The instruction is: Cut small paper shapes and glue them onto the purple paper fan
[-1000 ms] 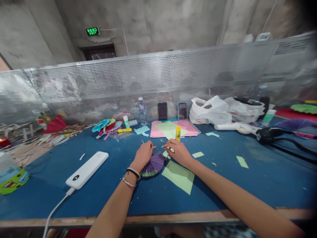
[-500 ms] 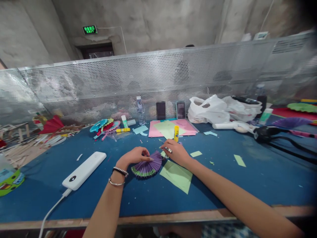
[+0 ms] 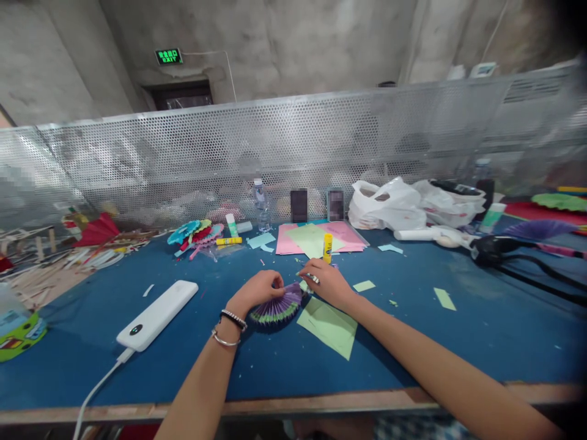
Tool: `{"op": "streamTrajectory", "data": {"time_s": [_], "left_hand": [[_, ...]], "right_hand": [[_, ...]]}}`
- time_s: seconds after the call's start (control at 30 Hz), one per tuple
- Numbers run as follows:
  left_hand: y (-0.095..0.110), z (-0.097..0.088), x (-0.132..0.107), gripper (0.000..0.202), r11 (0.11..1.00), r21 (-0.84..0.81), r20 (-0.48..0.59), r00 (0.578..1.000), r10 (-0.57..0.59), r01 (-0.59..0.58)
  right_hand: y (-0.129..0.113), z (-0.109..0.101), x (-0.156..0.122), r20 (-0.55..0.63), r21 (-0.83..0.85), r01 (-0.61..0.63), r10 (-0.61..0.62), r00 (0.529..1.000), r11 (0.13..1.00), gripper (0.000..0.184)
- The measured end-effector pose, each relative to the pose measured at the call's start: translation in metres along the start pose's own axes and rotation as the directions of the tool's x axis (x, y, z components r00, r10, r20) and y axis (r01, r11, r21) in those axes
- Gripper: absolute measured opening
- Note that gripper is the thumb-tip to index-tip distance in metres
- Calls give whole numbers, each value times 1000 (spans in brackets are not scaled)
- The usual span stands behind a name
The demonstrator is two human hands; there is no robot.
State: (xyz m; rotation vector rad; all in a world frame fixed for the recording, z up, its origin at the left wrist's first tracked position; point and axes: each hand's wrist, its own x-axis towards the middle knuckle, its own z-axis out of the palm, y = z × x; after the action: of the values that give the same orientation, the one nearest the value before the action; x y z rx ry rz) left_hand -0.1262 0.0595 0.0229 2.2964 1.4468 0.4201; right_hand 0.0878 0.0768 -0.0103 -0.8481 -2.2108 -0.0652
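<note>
With left hand [image 3: 257,292] grip closed on paper fan [image 3: 279,309] and right hand [image 3: 328,283] pinched narrow at its end, risk of tearing it by pulling too hard.

The pleated paper fan [image 3: 277,307] lies on the table [image 3: 458,342] between both hands, a paper sheet [image 3: 329,326] just right, a power bank [image 3: 157,315] well left, a glue stick [image 3: 327,247] behind.

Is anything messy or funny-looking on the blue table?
A little messy: small green and blue paper scraps lie scattered over the blue table around the purple paper fan that the left hand holds. The glue stick stands upright, and nothing looks spilled or broken.
</note>
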Motion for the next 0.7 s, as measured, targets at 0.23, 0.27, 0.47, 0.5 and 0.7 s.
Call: {"op": "streamTrajectory", "data": {"time_s": [0.23,0.27,0.47,0.5,0.7], "left_hand": [[-1,-1,3,17,999,35,-157,987,19,-14],[-2,-1,5,17,1000,21,-199,980,14,-10],[-3,2,10,25,994,-110,-313,948,-61,28],[-2,2,11,27,990,-142,-329,942,-74,28],[11,8,17,46,856,-517,-316,930,-186,-4]], "right_hand": [[0,-1,1,-24,38,-23,24,999,999,16],[-1,-1,2,-38,58,-33,36,999,998,16],[-8,-6,5,-117,317,-105,148,982,942,17],[-8,-6,6,-120,361,-123,177,977,925,17],[-8,-7,10,-110,460,-231,313,944,858,19]]}}
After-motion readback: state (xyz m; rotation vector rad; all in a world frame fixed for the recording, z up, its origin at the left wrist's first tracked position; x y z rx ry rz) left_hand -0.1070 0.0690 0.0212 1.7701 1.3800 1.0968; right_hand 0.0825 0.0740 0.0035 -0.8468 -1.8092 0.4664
